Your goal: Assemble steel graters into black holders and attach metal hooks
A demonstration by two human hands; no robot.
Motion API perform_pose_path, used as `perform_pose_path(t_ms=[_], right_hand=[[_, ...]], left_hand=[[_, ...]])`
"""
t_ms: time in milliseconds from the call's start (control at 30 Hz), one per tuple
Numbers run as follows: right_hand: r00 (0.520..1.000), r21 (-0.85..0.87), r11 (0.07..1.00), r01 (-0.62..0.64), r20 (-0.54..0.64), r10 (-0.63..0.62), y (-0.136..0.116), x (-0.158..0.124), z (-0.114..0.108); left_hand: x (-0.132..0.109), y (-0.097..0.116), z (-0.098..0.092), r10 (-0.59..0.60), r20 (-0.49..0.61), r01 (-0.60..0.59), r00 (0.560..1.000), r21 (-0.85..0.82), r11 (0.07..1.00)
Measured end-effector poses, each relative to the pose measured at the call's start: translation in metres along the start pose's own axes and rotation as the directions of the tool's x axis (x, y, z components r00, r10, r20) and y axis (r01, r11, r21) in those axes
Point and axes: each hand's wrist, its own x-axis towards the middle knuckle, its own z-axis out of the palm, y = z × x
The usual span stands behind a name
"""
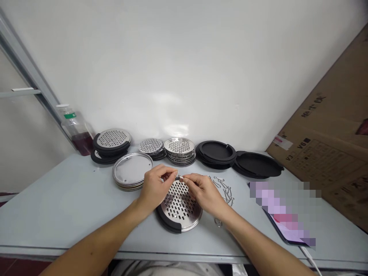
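A round metal grater disc [181, 205] with slotted holes lies on the table in front of me. A black rim [166, 223] wraps its left and near-left edge. Over the disc's far edge, my left hand [158, 186] is closed in a pinch; what its fingertips hold is mostly hidden. Facing it, my right hand [204, 189] pinches a small shiny metal clip [180, 177], with a dark bit beside it. Several loose wire clips [227, 193] lie right of my right hand, and a metal ring [218, 222] rests nearer me by the forearm.
Behind stand stacks of plain metal discs [133, 168], rimmed graters [113, 138], bare grater discs [179, 147] and black round rims [217, 153], beside black trays [257, 165]. A bottle of dark liquid [82, 142], a phone [283, 218] and a cardboard box [324, 134] flank them.
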Motion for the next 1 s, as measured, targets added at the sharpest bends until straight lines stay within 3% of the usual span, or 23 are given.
perform_pose_path(t_ms=[67,167,300,467,633,733,833,1000], right_hand=[[1.000,0.043,0.999,-0.024,0.013,0.023,0.000,0.001,-0.001],[0.998,0.076,0.995,-0.063,0.027,0.061,0.002,0.001,-0.001],[0.998,-0.026,0.999,-0.028,-0.054,0.027,0.005,0.002,-0.001],[0.993,-0.147,0.986,0.075,-0.078,-0.087,0.008,0.001,0.002],[0.990,-0.233,0.972,-0.011,-0.138,-0.021,0.006,0.001,-0.001],[0.987,-0.161,0.987,0.013,-0.156,-0.038,0.007,0.002,-0.004],[0.992,-0.041,0.996,0.074,-0.096,-0.077,0.009,0.001,-0.004],[0.991,-0.025,0.992,0.126,-0.042,-0.127,0.012,-0.001,0.003]], left_hand=[[0.003,-0.004,0.000,-0.131,0.076,0.139,0.988,-0.120,0.983],[0.006,-0.008,0.001,-0.283,0.220,0.338,0.933,-0.275,0.900],[0.008,-0.003,-0.001,-0.336,0.278,0.420,0.900,-0.350,0.837],[0.006,0.004,-0.004,-0.297,0.347,0.418,0.890,-0.361,0.833],[0.004,0.004,-0.002,-0.289,0.277,0.373,0.916,-0.331,0.867],[0.003,0.005,-0.003,-0.210,0.197,0.251,0.958,-0.212,0.945],[0.001,0.006,-0.003,-0.106,0.159,0.130,0.982,-0.149,0.980],[0.000,0.007,-0.003,-0.081,0.164,0.108,0.983,-0.162,0.981]])
